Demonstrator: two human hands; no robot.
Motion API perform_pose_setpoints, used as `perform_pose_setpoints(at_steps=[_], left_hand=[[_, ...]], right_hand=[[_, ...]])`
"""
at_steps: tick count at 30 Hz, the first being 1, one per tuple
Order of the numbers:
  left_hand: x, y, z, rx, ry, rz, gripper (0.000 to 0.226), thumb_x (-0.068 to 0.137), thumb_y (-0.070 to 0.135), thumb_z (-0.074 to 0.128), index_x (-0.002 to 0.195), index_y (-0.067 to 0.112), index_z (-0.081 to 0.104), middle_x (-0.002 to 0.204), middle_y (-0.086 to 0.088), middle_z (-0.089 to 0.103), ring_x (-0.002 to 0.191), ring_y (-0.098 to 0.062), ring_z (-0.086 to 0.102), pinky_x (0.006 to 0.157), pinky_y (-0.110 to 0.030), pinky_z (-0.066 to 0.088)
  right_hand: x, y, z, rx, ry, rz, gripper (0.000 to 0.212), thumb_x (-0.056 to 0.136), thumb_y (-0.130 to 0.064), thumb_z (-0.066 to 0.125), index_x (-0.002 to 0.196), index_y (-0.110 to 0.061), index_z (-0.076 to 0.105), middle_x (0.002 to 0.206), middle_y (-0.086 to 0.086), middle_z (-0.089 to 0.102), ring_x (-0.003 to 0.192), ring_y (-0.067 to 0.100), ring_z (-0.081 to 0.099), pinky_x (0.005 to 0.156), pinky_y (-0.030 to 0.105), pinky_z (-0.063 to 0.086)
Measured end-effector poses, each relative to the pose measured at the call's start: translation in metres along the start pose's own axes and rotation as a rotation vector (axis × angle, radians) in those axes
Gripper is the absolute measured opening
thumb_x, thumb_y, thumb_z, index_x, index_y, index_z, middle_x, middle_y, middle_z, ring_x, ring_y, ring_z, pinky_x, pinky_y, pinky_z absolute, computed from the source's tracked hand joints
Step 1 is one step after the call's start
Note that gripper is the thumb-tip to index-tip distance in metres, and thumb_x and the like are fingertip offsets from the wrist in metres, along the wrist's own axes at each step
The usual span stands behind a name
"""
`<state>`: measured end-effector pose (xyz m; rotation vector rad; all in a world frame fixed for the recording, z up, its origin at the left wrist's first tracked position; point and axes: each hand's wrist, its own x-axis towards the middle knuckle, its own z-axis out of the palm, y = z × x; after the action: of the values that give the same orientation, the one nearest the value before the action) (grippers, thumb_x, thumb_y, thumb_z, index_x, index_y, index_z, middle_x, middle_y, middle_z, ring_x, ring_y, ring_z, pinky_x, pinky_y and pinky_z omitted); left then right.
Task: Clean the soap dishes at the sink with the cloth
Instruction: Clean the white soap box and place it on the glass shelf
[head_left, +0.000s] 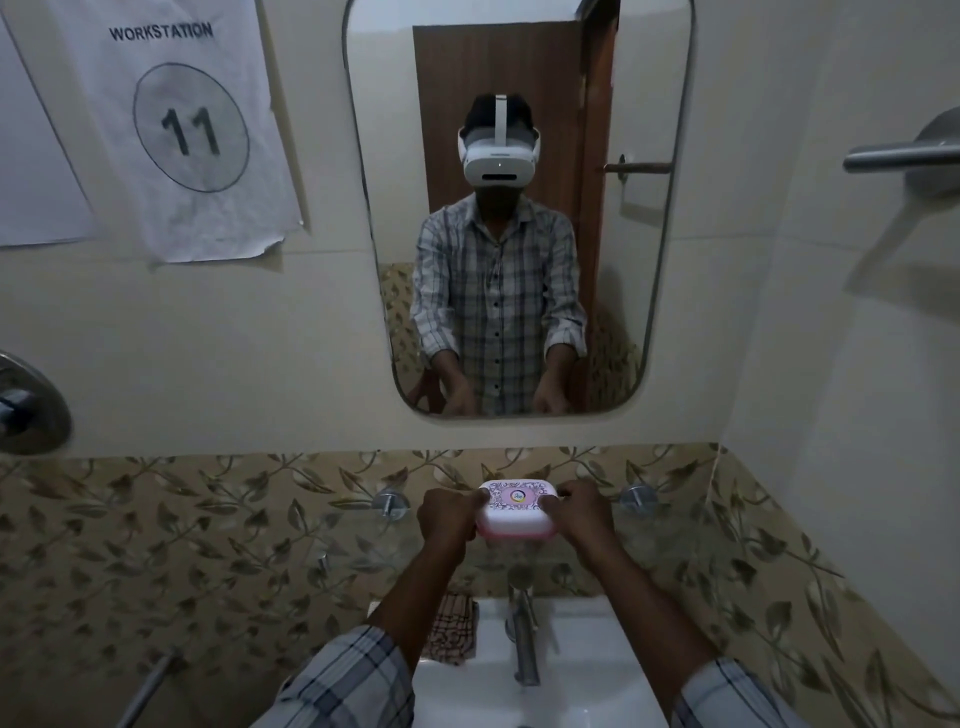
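Observation:
A pink and white soap dish (517, 509) with a patterned lid is held up in front of the leaf-patterned tiles, above the sink (571, 675). My left hand (448, 517) grips its left end and my right hand (584, 512) grips its right end. The lid is closed on the dish. A checked cloth (453, 626) lies crumpled on the sink's back left ledge, below my left forearm, with nothing holding it.
A chrome tap (522, 631) stands at the middle of the sink. Two wall valves (389, 503) (638, 499) flank the dish. A mirror (514, 208) hangs above. A metal bar (904, 156) projects from the right wall, and a rail (150, 686) runs at the lower left.

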<state>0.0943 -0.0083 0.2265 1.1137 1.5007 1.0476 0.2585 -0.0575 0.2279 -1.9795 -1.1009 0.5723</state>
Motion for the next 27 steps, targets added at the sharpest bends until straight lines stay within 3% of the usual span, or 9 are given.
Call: perform_pose_setpoints(at_steps=[3, 7, 15, 27], left_hand=[[-0.002, -0.005, 0.001, 0.112, 0.022, 0.044, 0.039, 0.073, 0.020, 0.082, 0.075, -0.017, 0.071, 0.056, -0.025, 0.062, 0.047, -0.031, 0.060, 0.055, -0.038, 0.050], [-0.003, -0.009, 0.001, 0.210, 0.027, 0.089, 0.039, 0.075, 0.026, 0.082, 0.080, -0.012, 0.075, 0.077, -0.032, 0.073, 0.070, -0.037, 0.074, 0.063, -0.037, 0.057], [0.002, -0.020, 0.002, 0.357, 0.023, 0.176, 0.039, 0.081, 0.031, 0.076, 0.078, -0.007, 0.078, 0.077, -0.031, 0.074, 0.078, -0.037, 0.074, 0.079, -0.042, 0.057], [0.005, -0.017, 0.002, 0.344, 0.032, 0.125, 0.047, 0.076, 0.031, 0.082, 0.085, -0.014, 0.073, 0.088, -0.033, 0.073, 0.085, -0.039, 0.074, 0.076, -0.047, 0.060]], right_hand=[[0.000, 0.006, 0.005, -0.007, -0.007, 0.009, 0.035, 0.079, -0.027, 0.071, 0.108, -0.007, 0.075, 0.108, 0.014, 0.074, 0.100, 0.027, 0.067, 0.082, 0.029, 0.051], [-0.001, 0.012, 0.009, 0.030, -0.001, 0.018, 0.033, 0.078, -0.024, 0.072, 0.105, -0.006, 0.076, 0.104, 0.014, 0.075, 0.096, 0.027, 0.068, 0.081, 0.032, 0.053], [0.000, 0.018, 0.018, 0.063, 0.003, 0.017, 0.039, 0.080, -0.024, 0.074, 0.114, -0.004, 0.072, 0.113, 0.014, 0.073, 0.102, 0.027, 0.068, 0.088, 0.034, 0.055], [0.003, 0.022, 0.023, -0.006, 0.015, -0.005, 0.040, 0.086, -0.028, 0.071, 0.119, -0.005, 0.070, 0.119, 0.015, 0.071, 0.110, 0.029, 0.065, 0.090, 0.030, 0.049]])
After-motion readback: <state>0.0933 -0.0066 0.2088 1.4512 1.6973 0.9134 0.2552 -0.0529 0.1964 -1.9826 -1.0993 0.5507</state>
